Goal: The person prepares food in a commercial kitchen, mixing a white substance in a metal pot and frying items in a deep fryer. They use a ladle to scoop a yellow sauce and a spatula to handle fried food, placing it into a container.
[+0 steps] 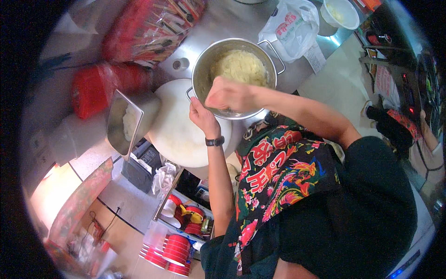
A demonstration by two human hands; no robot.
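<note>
A two-handled stainless steel pot [205,62] stands on the metal counter, partly over a round white board [181,139]. Inside lies a pale yellow, mashed or dough-like mass [242,66]. My left hand [205,118], with a black band at its wrist, grips the pot's near-left handle or rim. My right hand [228,94] is balled into a fist over the near side of the pot, blurred; whether it holds something is hidden.
At the left a rectangular metal pan [139,122] holds a white mass. Red-wrapped packages [156,31] lie behind it. Beyond the pot are a white plastic bag [291,29], a paper slip [315,57] and a white bowl [339,14]. Another person [427,139] is at the far right.
</note>
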